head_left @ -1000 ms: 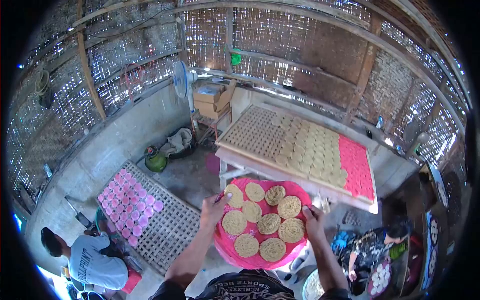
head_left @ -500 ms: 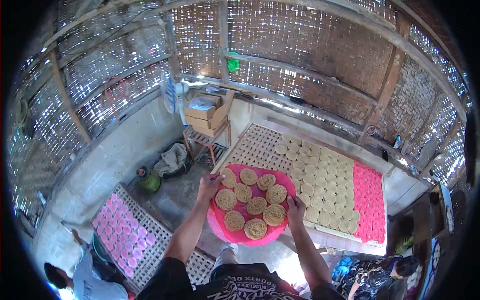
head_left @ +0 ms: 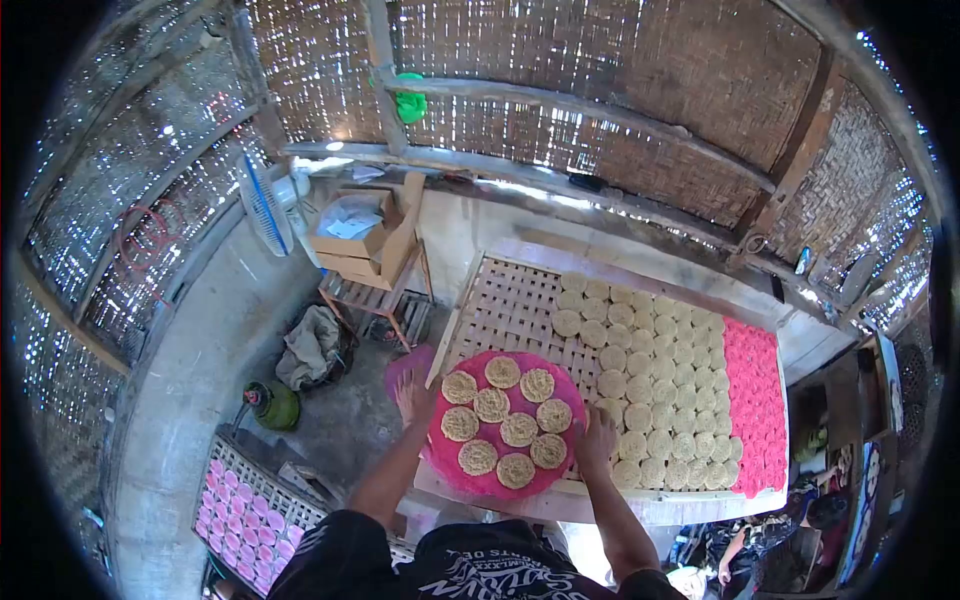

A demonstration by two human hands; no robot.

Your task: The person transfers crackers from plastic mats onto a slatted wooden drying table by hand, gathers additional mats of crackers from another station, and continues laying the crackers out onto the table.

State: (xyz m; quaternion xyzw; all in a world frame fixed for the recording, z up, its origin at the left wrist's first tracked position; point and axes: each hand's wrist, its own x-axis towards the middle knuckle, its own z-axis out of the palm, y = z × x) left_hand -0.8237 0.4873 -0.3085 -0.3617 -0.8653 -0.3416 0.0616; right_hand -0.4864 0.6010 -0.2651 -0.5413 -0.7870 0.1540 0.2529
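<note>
Head view: looking down on a round pink tray (head_left: 491, 433), showing bright and thin-edged, carrying tan, rough-textured discs (head_left: 519, 429) lying slightly apart. Sitting over the near left corner of a pale lattice rack (head_left: 515, 310), overlapping its front edge! Opening out with the left hand (head_left: 408, 398), spreading fingers just beside the rim, gripping nothing visible. Curling at the opposite rim with the right hand (head_left: 597, 440), but not showing whether pinching or merely touching. Looking smaller and farther down than half a second ago, when being gripped on both sides; loosening on the left since then. Counting ten discs on the tray, two blocks on the rack: one tan (head_left: 660, 390), one pink (head_left: 755, 410). Farther out, counting one cardboard box (head_left: 345, 268), one fan (head_left: 265, 205), one green cylinder (head_left: 272, 406), one green bag (head_left: 410, 100).
</note>
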